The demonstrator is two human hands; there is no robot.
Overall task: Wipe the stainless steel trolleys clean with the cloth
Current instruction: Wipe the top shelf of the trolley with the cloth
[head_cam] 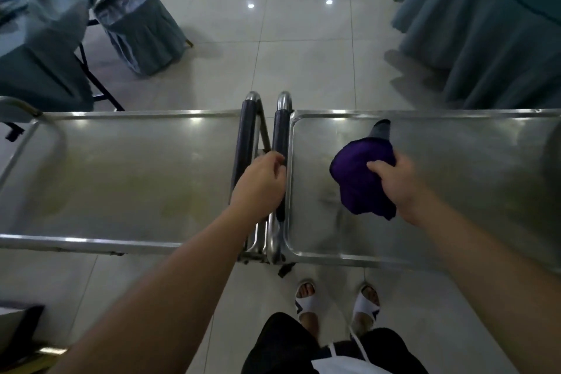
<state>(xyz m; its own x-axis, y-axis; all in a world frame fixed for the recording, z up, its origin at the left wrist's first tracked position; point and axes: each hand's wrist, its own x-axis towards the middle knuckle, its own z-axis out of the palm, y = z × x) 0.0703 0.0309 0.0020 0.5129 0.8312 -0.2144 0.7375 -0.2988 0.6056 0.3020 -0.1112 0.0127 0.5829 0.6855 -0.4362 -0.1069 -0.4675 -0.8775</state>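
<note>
Tiled floor, two trolleys end to end. Right hand (394,188) grips cloth (361,179) on right tray (455,161); unwiped length runs rightward. Left hand (261,185) grips handle (280,136).

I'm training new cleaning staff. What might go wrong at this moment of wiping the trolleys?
1. The left trolley shows yellowish smears; it may get skipped.
2. The left hand grips a handle beside the other trolley's handle; fingers might get pinched.
3. The right hand holds the purple cloth bunched, so it may miss corners.

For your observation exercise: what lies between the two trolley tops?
In the head view, two dark-padded handles stand between the left trolley and right trolley; the left hand grips one.
</note>
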